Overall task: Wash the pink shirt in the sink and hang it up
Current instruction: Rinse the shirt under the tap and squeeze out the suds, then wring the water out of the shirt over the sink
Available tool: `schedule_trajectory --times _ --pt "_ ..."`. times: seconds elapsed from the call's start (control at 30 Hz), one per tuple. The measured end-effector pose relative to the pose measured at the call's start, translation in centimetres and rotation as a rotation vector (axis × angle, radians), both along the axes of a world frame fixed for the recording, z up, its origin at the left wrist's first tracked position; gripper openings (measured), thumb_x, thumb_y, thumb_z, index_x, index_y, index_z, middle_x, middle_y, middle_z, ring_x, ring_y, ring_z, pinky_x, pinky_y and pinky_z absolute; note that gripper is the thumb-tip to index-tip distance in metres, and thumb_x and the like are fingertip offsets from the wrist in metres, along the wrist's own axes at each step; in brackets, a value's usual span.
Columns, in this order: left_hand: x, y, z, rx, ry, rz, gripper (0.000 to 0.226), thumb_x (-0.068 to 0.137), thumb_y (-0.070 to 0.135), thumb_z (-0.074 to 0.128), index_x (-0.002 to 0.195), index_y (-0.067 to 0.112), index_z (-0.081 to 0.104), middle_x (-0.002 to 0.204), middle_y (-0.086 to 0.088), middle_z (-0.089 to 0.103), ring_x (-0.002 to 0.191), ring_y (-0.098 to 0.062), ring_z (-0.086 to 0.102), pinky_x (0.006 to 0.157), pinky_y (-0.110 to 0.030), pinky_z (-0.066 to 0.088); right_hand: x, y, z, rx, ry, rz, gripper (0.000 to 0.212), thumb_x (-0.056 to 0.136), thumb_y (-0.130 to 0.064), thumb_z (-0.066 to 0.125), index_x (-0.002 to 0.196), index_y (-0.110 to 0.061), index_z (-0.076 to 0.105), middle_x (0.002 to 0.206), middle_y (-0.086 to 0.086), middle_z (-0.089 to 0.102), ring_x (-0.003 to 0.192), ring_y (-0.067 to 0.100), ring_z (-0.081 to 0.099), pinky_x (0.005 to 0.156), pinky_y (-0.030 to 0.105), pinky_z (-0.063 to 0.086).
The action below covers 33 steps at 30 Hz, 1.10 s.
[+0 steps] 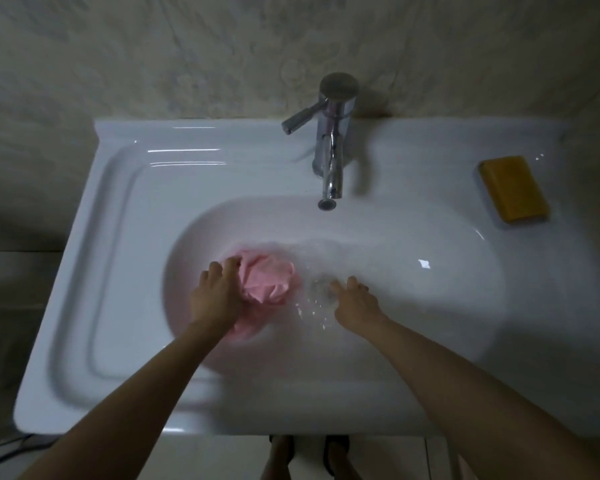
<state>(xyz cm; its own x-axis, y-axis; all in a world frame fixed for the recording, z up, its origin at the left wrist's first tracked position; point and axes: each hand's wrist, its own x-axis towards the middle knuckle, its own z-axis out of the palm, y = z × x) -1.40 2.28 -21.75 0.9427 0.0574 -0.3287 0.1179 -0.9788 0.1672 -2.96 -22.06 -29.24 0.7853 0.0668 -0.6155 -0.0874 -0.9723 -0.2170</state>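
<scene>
One sink [125, 209], basin part-filled, likely so the pink shirt [267, 278] can soak; it sits bunched in the water at the basin's left. Tap [331, 161] far centre, spout over the basin. Soap bar [513, 188] parked on the far-right ledge, within reach. Your left hand [219, 299] is on the bundle, fingers [231, 263] curled into the cloth. Your right hand [355, 303] is just right of it in the water, fingers [352, 282] loosely spread, holding nothing.
</scene>
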Motion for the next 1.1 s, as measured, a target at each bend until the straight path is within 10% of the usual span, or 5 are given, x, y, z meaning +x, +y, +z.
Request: schedule_trajectory --times 0.27,0.47,0.7,1.1 --pt "0.0 1.7 -0.2 0.061 0.167 -0.057 0.086 0.071 0.054 0.071 0.140 0.026 0.029 0.130 -0.002 0.049 0.118 -0.026 0.050 0.093 -0.042 0.041 1.5 1.0 0.9 0.063 -0.063 -0.125 0.036 0.092 -0.025 0.051 0.126 -0.015 0.047 0.128 0.014 0.044 0.111 0.033 0.053 0.086 0.033 0.044" --pt "-0.4 2.5 1.4 -0.622 0.283 0.239 0.069 0.069 0.021 0.083 0.126 0.007 0.047 0.114 -0.006 0.059 0.098 -0.023 0.059 0.087 -0.040 0.053 -1.9 1.2 4.4 0.239 -0.031 -0.241 0.036 0.090 -0.019 0.051 0.126 -0.019 0.052 0.126 0.009 0.051 0.108 0.026 0.056 0.080 0.025 0.039" --pt "-2.2 1.8 2.3 -0.194 0.269 0.006 0.063 0.077 0.032 0.071 0.131 0.017 0.042 0.115 -0.013 0.058 0.100 -0.031 0.060 0.084 -0.039 0.051 -5.8 0.0 8.3 0.193 0.133 -0.189 0.035 0.092 -0.021 0.048 0.126 -0.019 0.058 0.133 0.004 0.056 0.121 0.020 0.051 0.094 0.023 0.040" --pt "-3.4 1.3 4.0 -0.259 0.367 0.039 0.064 0.080 0.057 0.063 0.117 0.010 0.042 0.105 -0.011 0.065 0.090 -0.027 0.064 0.069 -0.030 0.049 -8.7 -1.6 11.2 0.185 0.076 -0.338 0.034 0.089 -0.018 0.049 0.121 -0.018 0.062 0.129 0.006 0.059 0.118 0.021 0.054 0.094 0.023 0.041"
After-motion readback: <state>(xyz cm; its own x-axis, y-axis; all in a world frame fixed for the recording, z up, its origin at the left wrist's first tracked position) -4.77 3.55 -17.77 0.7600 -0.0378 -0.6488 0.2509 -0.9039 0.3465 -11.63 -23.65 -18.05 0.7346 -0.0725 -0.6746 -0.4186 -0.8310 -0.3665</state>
